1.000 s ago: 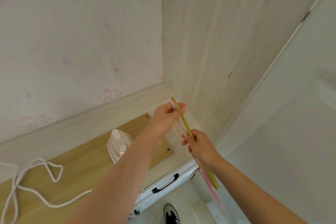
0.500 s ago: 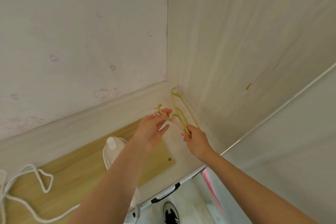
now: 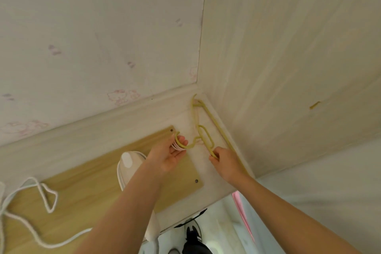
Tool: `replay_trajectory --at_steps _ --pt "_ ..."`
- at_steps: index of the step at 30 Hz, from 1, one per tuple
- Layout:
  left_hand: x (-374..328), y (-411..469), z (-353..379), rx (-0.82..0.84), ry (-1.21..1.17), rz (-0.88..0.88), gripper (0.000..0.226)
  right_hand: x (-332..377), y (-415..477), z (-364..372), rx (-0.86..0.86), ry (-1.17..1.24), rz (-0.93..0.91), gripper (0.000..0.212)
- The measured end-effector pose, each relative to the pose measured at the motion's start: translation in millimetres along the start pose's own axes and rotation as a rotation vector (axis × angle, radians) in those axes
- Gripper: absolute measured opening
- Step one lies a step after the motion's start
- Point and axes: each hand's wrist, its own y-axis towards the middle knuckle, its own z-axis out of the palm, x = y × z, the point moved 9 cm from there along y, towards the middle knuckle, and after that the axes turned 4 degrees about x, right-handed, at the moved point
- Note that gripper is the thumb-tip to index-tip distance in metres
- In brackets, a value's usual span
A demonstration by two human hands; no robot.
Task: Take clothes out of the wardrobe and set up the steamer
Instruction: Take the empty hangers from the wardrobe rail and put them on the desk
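A forearm (image 3: pixel 132 202) hides much of the steamer (image 3: pixel 128 161); the cord (image 3: pixel 56 194) is cropped left.

Steamer (image 3: pixel 129 163) left of hanger (image 3: pixel 204 140)

Two arms in shot, coming in from the bottom edge towards the middle of the frame: the left forearm (image 3: pixel 127 202) and right forearm (image 3: pixel 284 210) are bare all the way to where the picture cuts them off. The left hand (image 3: pixel 169 155) and right hand (image 3: pixel 223 161) are bare too. Down at bottom centre there's a dark shoe (image 3: pixel 193 241) with pale stripes and a light sole edge, probably a sneaker, though it's blurred and partly cropped.
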Motion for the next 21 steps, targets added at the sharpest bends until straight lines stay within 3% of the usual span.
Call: replay_trajectory --at_steps 5,8,13,17,21 --pt "-2.3 10.9 -22.2 -0.162 0.139 0.052 0.019 0.3 10.1 7.8 0.028 -0.072 -0.003 0.041" --pt "-6.6 18.8 -37.4 -0.282 0.408 0.081 0.009 2.7 14.2 11.5 0.045 -0.13 -0.006 0.042" --pt "-24.1 24.5 -44.4 -0.421 0.981 0.162 0.026 6.8 18.9 13.0 0.029 -0.213 -0.001 0.034" --pt "-29.2 25.5 -41.0 -0.45 1.101 0.211 0.02 9.9 21.3 13.4 0.023 -0.308 -0.013 0.019" --pt "-24.1 28.7 -44.6 -0.473 1.153 0.236 0.037 5.8 23.4 20.0 0.03 -0.335 -0.044 0.019"
